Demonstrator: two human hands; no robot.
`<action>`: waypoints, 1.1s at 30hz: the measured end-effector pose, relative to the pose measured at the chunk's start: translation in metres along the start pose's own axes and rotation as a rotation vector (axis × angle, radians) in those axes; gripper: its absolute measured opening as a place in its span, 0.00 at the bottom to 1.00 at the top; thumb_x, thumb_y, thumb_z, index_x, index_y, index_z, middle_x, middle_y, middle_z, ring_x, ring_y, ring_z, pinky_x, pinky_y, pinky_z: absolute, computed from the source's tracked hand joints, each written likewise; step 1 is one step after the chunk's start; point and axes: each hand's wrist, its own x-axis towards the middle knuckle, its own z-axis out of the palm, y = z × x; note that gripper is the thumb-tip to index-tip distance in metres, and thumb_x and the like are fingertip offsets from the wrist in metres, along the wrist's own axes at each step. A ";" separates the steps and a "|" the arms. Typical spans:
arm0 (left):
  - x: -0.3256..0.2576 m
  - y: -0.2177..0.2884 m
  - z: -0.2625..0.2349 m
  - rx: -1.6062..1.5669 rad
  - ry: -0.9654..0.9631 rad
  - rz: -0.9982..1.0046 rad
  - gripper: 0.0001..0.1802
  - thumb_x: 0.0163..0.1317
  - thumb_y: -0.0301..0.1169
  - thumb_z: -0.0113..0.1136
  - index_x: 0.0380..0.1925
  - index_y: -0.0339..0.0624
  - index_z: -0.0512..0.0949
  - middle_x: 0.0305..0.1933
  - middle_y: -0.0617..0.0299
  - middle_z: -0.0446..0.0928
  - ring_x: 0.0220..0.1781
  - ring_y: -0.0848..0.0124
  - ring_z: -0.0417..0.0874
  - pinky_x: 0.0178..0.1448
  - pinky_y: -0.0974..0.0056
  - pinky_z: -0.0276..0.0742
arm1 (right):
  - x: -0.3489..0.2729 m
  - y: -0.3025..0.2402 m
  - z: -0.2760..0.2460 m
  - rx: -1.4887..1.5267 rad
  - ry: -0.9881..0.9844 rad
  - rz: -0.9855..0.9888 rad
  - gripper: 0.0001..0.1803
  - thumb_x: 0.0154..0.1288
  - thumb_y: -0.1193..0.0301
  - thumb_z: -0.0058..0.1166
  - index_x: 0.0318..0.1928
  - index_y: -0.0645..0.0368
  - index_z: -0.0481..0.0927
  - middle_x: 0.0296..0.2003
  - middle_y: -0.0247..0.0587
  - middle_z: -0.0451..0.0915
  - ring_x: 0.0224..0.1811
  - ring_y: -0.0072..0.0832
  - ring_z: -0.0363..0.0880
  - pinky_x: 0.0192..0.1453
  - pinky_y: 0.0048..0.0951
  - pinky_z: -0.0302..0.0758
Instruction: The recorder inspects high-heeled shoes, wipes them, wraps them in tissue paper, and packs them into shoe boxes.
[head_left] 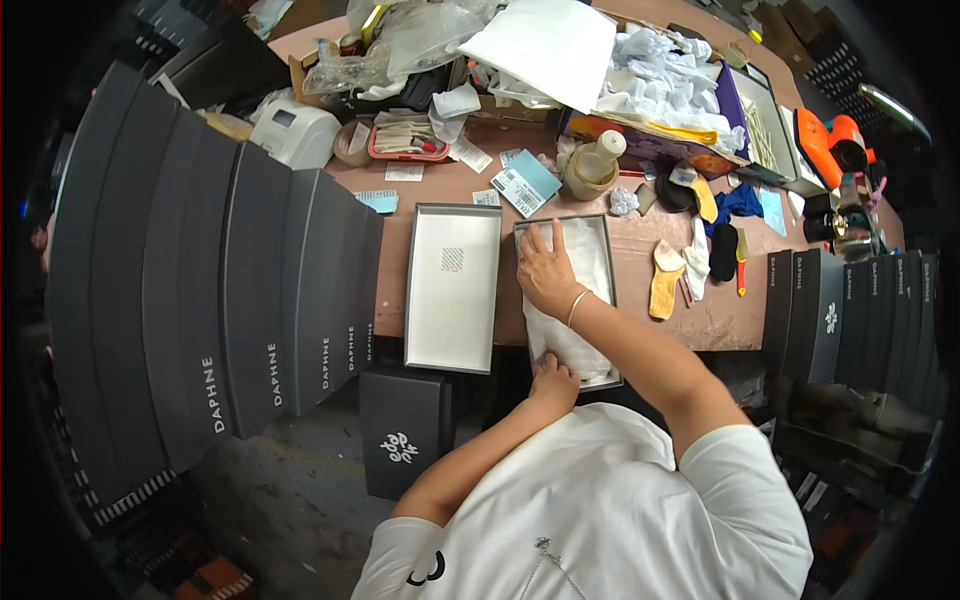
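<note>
White tissue paper (585, 335) fills a dark shoe box (613, 330) on the table in front of me. On its far left part rests my right hand (550, 275), fingers spread and lying on the paper, a thin bracelet at the wrist. My left hand (555, 388) is at the box's near left corner, its fingers slightly bent and apart on the paper. I see nothing held in either hand. Whatever lies under the paper is hidden. Left of this box, apart from it, lies a box lid (453, 315) with its white inside facing up.
Tall stacks of dark shoe boxes (260, 300) line the left, and more boxes (850, 310) stand at the right. Behind are a glue bottle (597, 160), a carton of crumpled paper (655, 90) and a white label printer (293, 132). A yellow-red brush (741, 262) lies right.
</note>
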 end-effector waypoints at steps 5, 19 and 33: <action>-0.003 -0.012 0.007 -0.081 0.072 0.066 0.23 0.50 0.37 0.69 0.44 0.38 0.77 0.47 0.46 0.76 0.59 0.43 0.70 0.58 0.47 0.72 | 0.012 -0.012 0.019 0.040 -0.090 0.116 0.22 0.64 0.64 0.45 0.53 0.61 0.80 0.63 0.49 0.69 0.71 0.50 0.53 0.69 0.68 0.44; -0.036 -0.132 -0.006 -0.382 0.771 -0.258 0.15 0.58 0.30 0.62 0.40 0.32 0.73 0.27 0.40 0.74 0.30 0.45 0.77 0.36 0.51 0.72 | -0.116 -0.051 0.034 -0.002 0.183 -0.044 0.31 0.64 0.61 0.44 0.66 0.60 0.66 0.71 0.46 0.56 0.74 0.41 0.50 0.71 0.57 0.52; -0.042 -0.067 -0.041 -1.463 0.539 -0.306 0.38 0.66 0.40 0.59 0.69 0.34 0.56 0.70 0.49 0.58 0.67 0.60 0.65 0.68 0.57 0.64 | -0.172 0.033 0.034 1.417 0.173 0.896 0.31 0.65 0.51 0.54 0.50 0.70 0.76 0.44 0.62 0.80 0.48 0.49 0.80 0.54 0.41 0.74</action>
